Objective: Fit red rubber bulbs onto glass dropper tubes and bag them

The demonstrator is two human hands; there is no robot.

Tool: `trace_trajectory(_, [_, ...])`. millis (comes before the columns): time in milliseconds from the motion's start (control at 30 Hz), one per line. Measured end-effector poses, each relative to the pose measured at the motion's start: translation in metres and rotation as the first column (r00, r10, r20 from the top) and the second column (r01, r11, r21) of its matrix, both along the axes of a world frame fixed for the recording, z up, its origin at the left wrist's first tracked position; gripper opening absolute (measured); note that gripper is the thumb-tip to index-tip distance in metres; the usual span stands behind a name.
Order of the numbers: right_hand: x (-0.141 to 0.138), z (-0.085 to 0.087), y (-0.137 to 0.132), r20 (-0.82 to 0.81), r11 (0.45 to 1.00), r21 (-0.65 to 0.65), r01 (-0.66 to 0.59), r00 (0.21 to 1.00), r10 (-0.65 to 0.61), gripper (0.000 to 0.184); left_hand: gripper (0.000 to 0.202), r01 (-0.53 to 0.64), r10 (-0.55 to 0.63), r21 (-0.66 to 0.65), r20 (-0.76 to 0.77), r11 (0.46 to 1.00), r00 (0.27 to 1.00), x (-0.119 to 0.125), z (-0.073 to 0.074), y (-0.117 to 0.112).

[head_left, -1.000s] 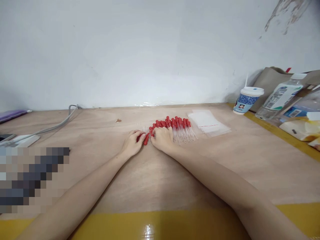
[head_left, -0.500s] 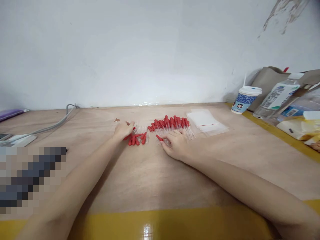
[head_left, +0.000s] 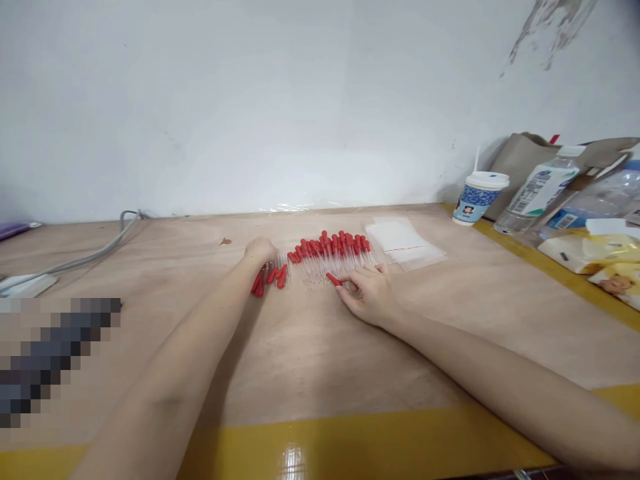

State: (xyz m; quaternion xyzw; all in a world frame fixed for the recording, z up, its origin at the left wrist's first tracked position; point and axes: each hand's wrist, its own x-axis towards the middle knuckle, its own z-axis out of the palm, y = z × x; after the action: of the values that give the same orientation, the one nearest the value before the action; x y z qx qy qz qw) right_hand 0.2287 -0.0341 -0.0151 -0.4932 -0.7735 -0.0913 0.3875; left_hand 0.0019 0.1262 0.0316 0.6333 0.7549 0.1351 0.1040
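Glass droppers with red rubber bulbs [head_left: 325,245] lie side by side in a row, their clear tubes pointing toward me. My right hand [head_left: 373,290] is closed in a pinch on one dropper [head_left: 333,279], just in front of that row; its red bulb shows at the fingertips. At the left, a smaller heap of droppers [head_left: 281,276] lies with red bulbs toward me. My left hand [head_left: 261,251] is curled down at the far left side of this heap. Its fingers are hidden behind the hand, so any grip cannot be seen.
Clear plastic bags [head_left: 403,243] lie flat right of the row. Farther right stand a paper cup [head_left: 477,198] with a straw, a plastic bottle [head_left: 543,187] and a grey bag [head_left: 510,163]. A grey cable [head_left: 95,255] runs along the left. The wall [head_left: 300,107] rises behind.
My left hand has moved right and turned over the smaller heap, hiding its fingers. My right hand has shifted slightly right with the dropper. The view has turned a little to the right.
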Motion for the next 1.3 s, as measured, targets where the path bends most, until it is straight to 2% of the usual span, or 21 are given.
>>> trace_trajectory(100, [0.004, 0.000, 0.001, -0.022, 1.000, -0.029, 0.005, 1.000, -0.006, 0.014, 0.014, -0.002, -0.012, 0.142, 0.098, 0.990, 0.995, -0.005, -0.003, -0.003])
trace_trajectory(167, [0.008, -0.001, 0.003, -0.052, 0.998, -0.054, 0.013, 0.999, -0.015, 0.013, 0.021, -0.003, -0.046, 0.283, 0.165, 0.959, 0.985, -0.009, -0.002, -0.010])
trace_trajectory(267, [0.013, -0.002, 0.006, -0.096, 0.995, -0.093, 0.032, 0.994, -0.041, 0.013, 0.032, 0.062, -0.190, 0.497, 0.212, 0.865, 0.958, -0.008, -0.003, -0.029])
trace_trajectory(333, [0.015, -0.003, 0.008, -0.114, 0.992, -0.119, 0.044, 0.992, -0.058, 0.013, 0.032, 0.166, -0.332, 0.594, 0.182, 0.787, 0.925, -0.005, -0.008, -0.048])
trace_trajectory(400, [0.015, -0.004, 0.010, -0.116, 0.988, -0.144, 0.048, 0.991, -0.065, 0.013, 0.022, 0.318, -0.477, 0.618, 0.105, 0.719, 0.873, -0.002, -0.018, -0.068])
trace_trajectory(433, [0.015, -0.004, 0.010, -0.113, 0.987, -0.150, 0.048, 0.991, -0.066, 0.013, 0.018, 0.413, -0.557, 0.619, 0.049, 0.669, 0.829, 0.000, -0.024, -0.076])
trace_trajectory(467, [0.015, -0.004, 0.010, -0.108, 0.987, -0.153, 0.047, 0.992, -0.064, 0.012, 0.019, 0.546, -0.658, 0.631, -0.074, 0.551, 0.749, 0.001, -0.030, -0.083])
trace_trajectory(533, [0.014, -0.003, 0.009, -0.095, 0.987, -0.154, 0.044, 0.994, -0.060, 0.011, 0.021, 0.653, -0.722, 0.647, -0.222, 0.393, 0.655, 0.004, -0.038, -0.093])
trace_trajectory(567, [0.014, -0.003, 0.009, -0.091, 0.987, -0.154, 0.043, 0.994, -0.058, 0.011, 0.022, 0.672, -0.729, 0.654, -0.263, 0.346, 0.631, 0.005, -0.039, -0.095])
trace_trajectory(600, [0.014, -0.003, 0.009, -0.089, 0.987, -0.155, 0.042, 0.994, -0.056, 0.011, 0.022, 0.665, -0.725, 0.667, -0.268, 0.335, 0.634, 0.007, -0.039, -0.097])
trace_trajectory(633, [0.013, -0.002, 0.008, -0.090, 0.987, -0.155, 0.042, 0.994, -0.056, 0.010, 0.022, 0.641, -0.714, 0.684, -0.248, 0.349, 0.654, 0.009, -0.038, -0.097])
trace_trajectory(667, [0.014, -0.002, 0.008, -0.091, 0.987, -0.154, 0.041, 0.994, -0.056, 0.010, 0.022, 0.599, -0.696, 0.700, -0.202, 0.390, 0.689, 0.010, -0.035, -0.096])
trace_trajectory(700, [0.014, -0.002, 0.008, -0.091, 0.988, -0.152, 0.041, 0.994, -0.055, 0.009, 0.022, 0.543, -0.668, 0.706, -0.133, 0.454, 0.732, 0.011, -0.031, -0.095])
trace_trajectory(733, [0.014, -0.002, 0.008, -0.090, 0.988, -0.150, 0.039, 0.995, -0.053, 0.009, 0.022, 0.476, -0.629, 0.691, -0.041, 0.543, 0.776, 0.013, -0.028, -0.093])
trace_trajectory(800, [0.014, -0.003, 0.009, -0.086, 0.988, -0.147, 0.037, 0.995, -0.050, 0.010, 0.022, 0.351, -0.522, 0.570, 0.164, 0.743, 0.837, 0.014, -0.022, -0.089])
trace_trajectory(833, [0.014, -0.003, 0.009, -0.085, 0.988, -0.148, 0.036, 0.995, -0.049, 0.010, 0.022, 0.308, -0.465, 0.483, 0.247, 0.820, 0.850, 0.014, -0.020, -0.087])
trace_trajectory(867, [0.014, -0.003, 0.009, -0.085, 0.988, -0.149, 0.036, 0.995, -0.049, 0.011, 0.021, 0.279, -0.416, 0.404, 0.304, 0.871, 0.857, 0.014, -0.019, -0.086])
trace_trajectory(900, [0.014, -0.002, 0.009, -0.086, 0.988, -0.152, 0.036, 0.995, -0.050, 0.011, 0.020, 0.261, -0.379, 0.347, 0.334, 0.901, 0.863, 0.014, -0.018, -0.084])
trace_trajectory(967, [0.013, -0.001, 0.009, -0.085, 0.986, -0.160, 0.039, 0.995, -0.053, 0.011, 0.017, 0.239, -0.344, 0.320, 0.328, 0.917, 0.880, 0.015, -0.019, -0.082])
trace_trajectory(1100, [0.011, 0.000, 0.007, -0.048, 0.986, -0.165, 0.036, 0.998, -0.044, 0.012, 0.022, 0.190, -0.306, 0.385, 0.269, 0.903, 0.913, 0.017, -0.025, -0.079])
trace_trajectory(1300, [0.008, -0.002, 0.008, -0.042, 0.995, -0.102, -0.001, 0.999, -0.004, 0.012, 0.036, 0.150, -0.313, 0.423, 0.349, 0.894, 0.883, 0.016, -0.028, -0.077])
